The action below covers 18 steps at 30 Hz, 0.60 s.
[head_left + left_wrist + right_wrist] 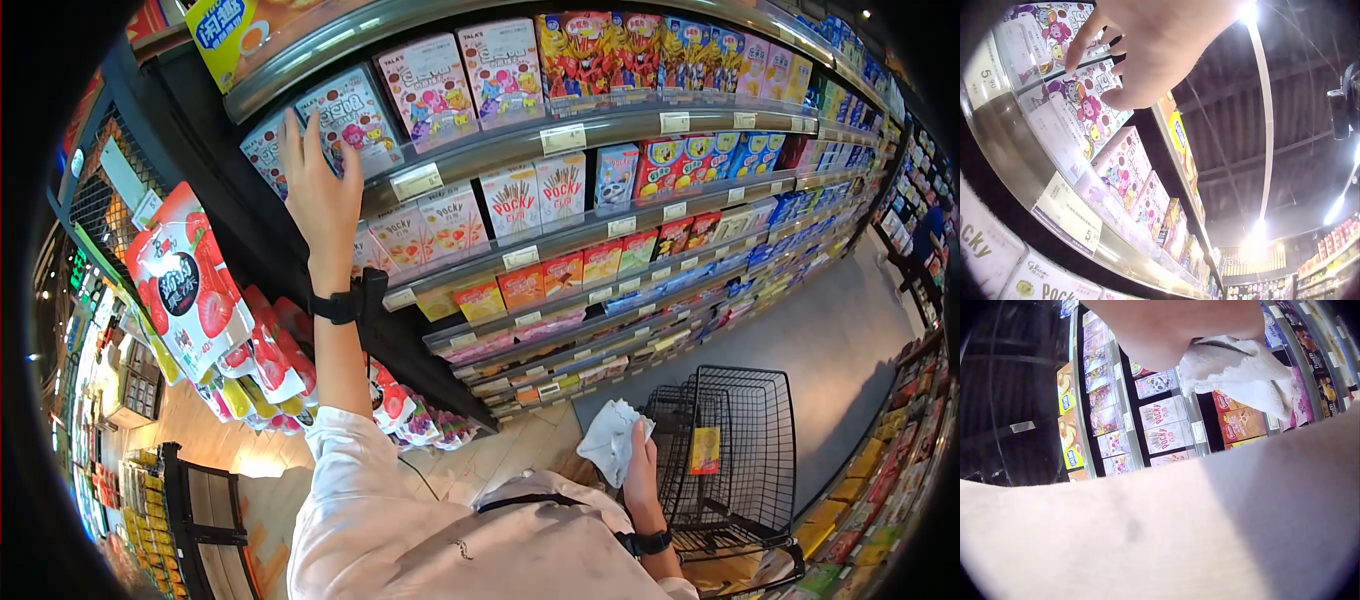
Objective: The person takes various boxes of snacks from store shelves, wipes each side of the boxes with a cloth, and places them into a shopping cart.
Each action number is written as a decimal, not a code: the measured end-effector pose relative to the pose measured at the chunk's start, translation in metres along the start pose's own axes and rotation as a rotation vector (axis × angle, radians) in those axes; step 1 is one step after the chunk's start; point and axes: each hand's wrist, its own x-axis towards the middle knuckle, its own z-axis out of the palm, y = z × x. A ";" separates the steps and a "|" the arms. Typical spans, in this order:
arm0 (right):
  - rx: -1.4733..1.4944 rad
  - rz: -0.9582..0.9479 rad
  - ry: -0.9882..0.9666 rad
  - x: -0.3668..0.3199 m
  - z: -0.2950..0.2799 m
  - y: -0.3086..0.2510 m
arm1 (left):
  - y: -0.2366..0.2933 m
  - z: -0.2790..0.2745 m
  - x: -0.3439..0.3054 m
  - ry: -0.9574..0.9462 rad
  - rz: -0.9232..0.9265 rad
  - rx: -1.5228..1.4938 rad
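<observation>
Two pale-blue boxes (352,122) printed with cartoon figures stand side by side at the left end of a shelf (490,158), behind its front edge. Over their fronts reaches the left hand (322,185), its fingers spread and loosely extended, gripping nothing; whether the fingertips touch the cardboard, I cannot tell. A price tag (416,181) sits on the shelf's front edge, just right of the hand. Along the same shelf, toward its right end, come pink boxes (428,88), then red-and-yellow packets (585,50) and blue packets (690,55). On the level below, pale boxes with pinkish pictures (450,218) stand near the left corner, beside white Pocky boxes (535,195). Past the shelf's left end hang strawberry pouches (190,280).

Well apart from the left hand, low by the person's other side, the right hand (643,475) grips a crumpled white cloth (605,440). Each wrist wears a dark band. Just beside the right hand stands a black wire cart (742,372), with a yellow panel (705,450) showing among its wires. Near the far right edge of the head view is another person (930,230) in dark clothing.
</observation>
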 end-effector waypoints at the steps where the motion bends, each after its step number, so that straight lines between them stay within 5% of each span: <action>1: 0.025 0.003 0.005 -0.002 0.006 -0.004 | -0.002 0.001 0.000 0.008 0.050 0.081; 8: 0.050 0.005 0.060 -0.004 0.003 0.000 | 0.037 -0.031 -0.031 0.060 -0.160 -0.343; 10: 0.067 0.000 0.093 -0.004 0.000 0.001 | 0.068 -0.041 -0.059 -0.134 -0.189 -0.470; 12: 0.079 -0.017 0.094 -0.004 -0.004 0.001 | 0.086 -0.028 -0.087 -0.155 0.050 -0.407; 18: 0.081 -0.041 0.133 -0.013 -0.016 -0.004 | 0.121 0.002 -0.186 -0.552 -0.113 -0.619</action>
